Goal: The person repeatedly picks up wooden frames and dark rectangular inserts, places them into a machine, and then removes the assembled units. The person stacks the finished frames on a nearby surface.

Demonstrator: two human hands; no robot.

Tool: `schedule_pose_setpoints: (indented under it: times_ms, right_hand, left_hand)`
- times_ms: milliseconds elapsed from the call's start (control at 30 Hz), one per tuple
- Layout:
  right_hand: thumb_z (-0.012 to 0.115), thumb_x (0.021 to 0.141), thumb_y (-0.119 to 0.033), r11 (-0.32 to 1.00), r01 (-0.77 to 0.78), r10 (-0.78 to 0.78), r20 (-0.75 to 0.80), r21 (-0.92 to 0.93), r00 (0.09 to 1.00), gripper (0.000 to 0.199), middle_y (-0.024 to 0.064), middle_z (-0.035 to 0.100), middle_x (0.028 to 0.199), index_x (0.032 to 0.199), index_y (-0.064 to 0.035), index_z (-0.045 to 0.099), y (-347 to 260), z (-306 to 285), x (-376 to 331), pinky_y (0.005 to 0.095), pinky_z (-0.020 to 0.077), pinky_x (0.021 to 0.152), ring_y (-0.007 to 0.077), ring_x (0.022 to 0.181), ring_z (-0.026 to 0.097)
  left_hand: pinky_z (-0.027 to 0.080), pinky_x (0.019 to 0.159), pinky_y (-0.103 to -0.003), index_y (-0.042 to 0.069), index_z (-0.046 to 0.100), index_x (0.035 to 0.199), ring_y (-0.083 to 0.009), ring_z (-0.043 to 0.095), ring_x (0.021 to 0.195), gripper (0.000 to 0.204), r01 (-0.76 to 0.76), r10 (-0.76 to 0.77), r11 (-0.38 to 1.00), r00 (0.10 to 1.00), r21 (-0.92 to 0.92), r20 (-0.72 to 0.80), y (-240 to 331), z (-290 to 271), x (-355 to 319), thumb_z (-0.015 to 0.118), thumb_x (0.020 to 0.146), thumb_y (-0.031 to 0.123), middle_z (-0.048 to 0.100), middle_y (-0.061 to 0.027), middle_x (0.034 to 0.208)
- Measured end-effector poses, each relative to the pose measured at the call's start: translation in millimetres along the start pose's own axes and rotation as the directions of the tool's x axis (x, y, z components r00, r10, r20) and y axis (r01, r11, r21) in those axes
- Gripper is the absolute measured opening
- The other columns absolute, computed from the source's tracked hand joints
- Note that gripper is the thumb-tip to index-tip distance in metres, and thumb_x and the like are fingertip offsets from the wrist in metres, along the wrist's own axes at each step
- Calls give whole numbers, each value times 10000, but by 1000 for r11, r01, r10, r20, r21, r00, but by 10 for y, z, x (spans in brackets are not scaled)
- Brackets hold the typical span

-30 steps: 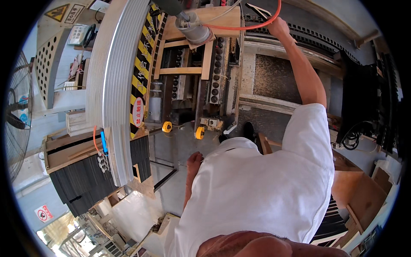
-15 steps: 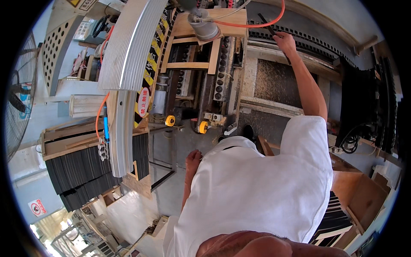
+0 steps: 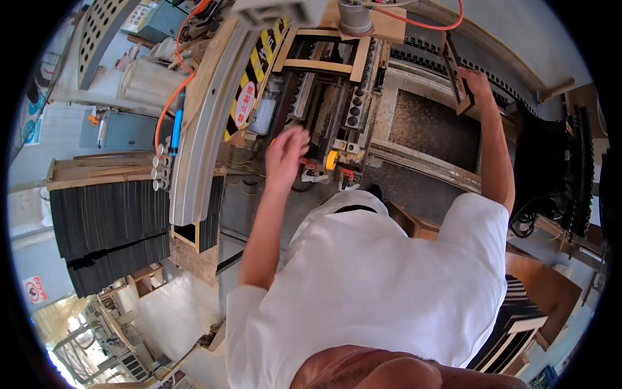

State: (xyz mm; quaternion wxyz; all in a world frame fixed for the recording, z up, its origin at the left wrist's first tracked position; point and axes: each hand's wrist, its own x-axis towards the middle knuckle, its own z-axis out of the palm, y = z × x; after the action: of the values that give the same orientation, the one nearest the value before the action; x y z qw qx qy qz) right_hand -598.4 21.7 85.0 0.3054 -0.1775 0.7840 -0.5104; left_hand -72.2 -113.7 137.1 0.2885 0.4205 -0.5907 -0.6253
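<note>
My right hand (image 3: 476, 84) is closed on a dark narrow frame (image 3: 449, 68), seen nearly edge-on and tilted over the black slotted rail (image 3: 499, 84) at the far right. Raised above the near end of a machine, my left hand (image 3: 287, 155) is smeared by motion, and I see nothing plainly in it. Close to that hand are a yellow knob (image 3: 331, 160) and a row of dark round rollers (image 3: 354, 111). A pale wooden frame (image 3: 319, 66) lies across the machine's rails, with a grey cylinder (image 3: 355, 18) at its far side.
Left of the machine runs a ribbed metal beam (image 3: 206, 129) with a yellow-black warning strip (image 3: 267, 48). Stacked black frames (image 3: 107, 220) stand at the left. A dust-strewn bed (image 3: 433, 129) lies right of the machine. More dark frames (image 3: 502, 324) sit at lower right.
My left hand has risen from beside my body to above the machine's near end. My right hand has shifted right and nearer, and the dark frame has turned so more of its shape shows.
</note>
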Motion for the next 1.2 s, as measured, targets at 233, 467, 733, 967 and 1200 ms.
schedule_pose_setpoints:
  times_ms: [233, 467, 733, 967, 1200]
  right_hand:
    - [670, 886, -216, 988, 142, -139, -43, 61, 989, 369, 41, 636, 838, 1153, 36, 636, -33, -65, -1176, 272, 459, 658, 118, 710, 580]
    - [701, 880, -227, 972, 213, -220, -69, -99, 973, 431, 45, 675, 951, 1216, 29, 614, -605, 526, -2469, 256, 492, 741, 104, 830, 613]
    - [741, 799, -72, 758, 568, -560, 126, -321, 819, 300, 79, 677, 887, 1094, -65, 684, -779, 1327, -2742, 289, 503, 759, 179, 830, 625]
    - [726, 751, -147, 253, 857, -838, 340, -450, 426, 249, 63, 683, 935, 995, -104, 692, -920, 2207, -2350, 380, 502, 784, 277, 886, 614]
    - [704, 800, -191, 178, 832, -786, 432, -526, 442, 317, 81, 674, 976, 1099, -118, 629, -723, 2863, -2096, 406, 502, 799, 304, 919, 614]
  left_hand:
    - [453, 1010, -382, -70, 424, 1355, -289, 532, 1214, 637, 176, -116, 958, 960, -228, 256, -98, 324, 982, 578, 953, 398, 534, -204, 1317]
    - [341, 1085, -527, 5, 192, 1469, -402, 372, 1326, 771, 391, -262, 727, 918, -564, 298, -316, 646, 1858, 564, 945, 430, 346, -274, 1435]
    - [329, 1097, -528, 8, 430, 1278, -332, 385, 1290, 387, 245, -193, 579, 968, -778, 161, -407, 577, 2241, 498, 999, 267, 415, -189, 1332]
    - [453, 977, -429, 40, 515, 1223, -278, 565, 1111, 285, 196, -185, 515, 976, -834, 115, -585, 442, 1309, 458, 980, 178, 598, -90, 1188]
    - [381, 1061, -437, 57, 490, 1275, -265, 504, 1191, 345, 292, 68, 460, 930, -839, 360, -801, 199, 833, 504, 930, 66, 539, -110, 1264]
